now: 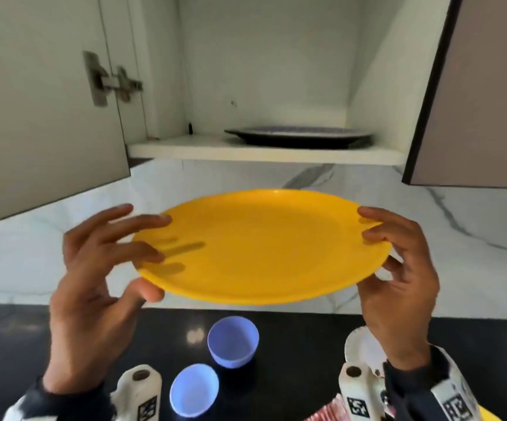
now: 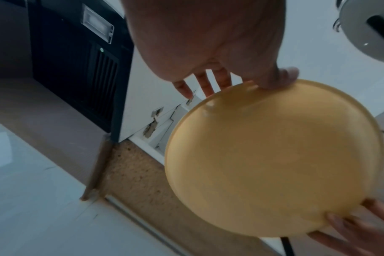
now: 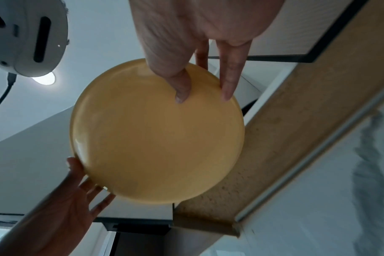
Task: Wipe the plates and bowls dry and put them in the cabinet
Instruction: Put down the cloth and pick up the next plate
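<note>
Beneath the right hand [image 1: 398,287], a white plate [image 1: 364,347] is largely hidden by the wrist, and a red-and-white patterned thing [image 1: 325,413] is cut off by the bottom edge; what it is cannot be told. Beyond the fingertips [image 1: 367,214], the dark plate [image 1: 297,136] in the cabinet [image 1: 264,151] is seen edge-on, its pattern too blurred to be read. Near the left hand [image 1: 94,284], the hinge [image 1: 109,79] is smeared. The yellow thing [image 1: 489,416] at the corner is cropped.

Dark sleeves [image 1: 410,381], white wrist-mounted cameras [image 1: 357,387] bearing black-and-white square markers [image 1: 356,407]
</note>
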Motion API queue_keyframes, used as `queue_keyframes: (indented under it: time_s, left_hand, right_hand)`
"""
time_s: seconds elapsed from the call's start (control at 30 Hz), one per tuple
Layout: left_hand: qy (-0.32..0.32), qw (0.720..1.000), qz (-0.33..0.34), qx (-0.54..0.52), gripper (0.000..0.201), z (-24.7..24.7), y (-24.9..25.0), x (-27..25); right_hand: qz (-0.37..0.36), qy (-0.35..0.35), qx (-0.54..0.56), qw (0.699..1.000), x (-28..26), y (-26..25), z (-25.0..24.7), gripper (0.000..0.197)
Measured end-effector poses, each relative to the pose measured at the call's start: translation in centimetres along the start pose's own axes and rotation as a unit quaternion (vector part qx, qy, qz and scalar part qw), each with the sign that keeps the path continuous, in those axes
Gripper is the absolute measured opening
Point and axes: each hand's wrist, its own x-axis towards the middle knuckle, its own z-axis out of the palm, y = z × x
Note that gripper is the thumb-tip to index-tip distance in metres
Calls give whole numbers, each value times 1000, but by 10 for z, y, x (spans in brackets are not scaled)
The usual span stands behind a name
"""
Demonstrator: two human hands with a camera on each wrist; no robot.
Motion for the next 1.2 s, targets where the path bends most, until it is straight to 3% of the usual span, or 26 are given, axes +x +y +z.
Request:
queue_keyframes:
  time_s: [0.2,0.47,0.63,0.83,1.07,1.2]
  left_hand:
    - [130,982,-36,-129,40,12,17,51]
    - [198,935,-112,-271,20,47,19,115]
    - [191,925,-176,-276,15,82,1,138]
    - [148,927,-240,-247,8,115,-18,146]
    - [127,936,-276,-178,9,137,-39,149]
    - [104,949,-274,-118,8,146,-45,151]
  right_hand:
    - [-62,83,-56,993,51,-16,1,44]
    - [-78,137,-90,983,110,1,0,41]
    - [-38,144,-126,981,129,30,4,37]
    - [3,97,-188,977,139,65,6,49]
    - [69,34,-230,970,141,90,8,63]
    - [53,35,-246,967,140,91,12,63]
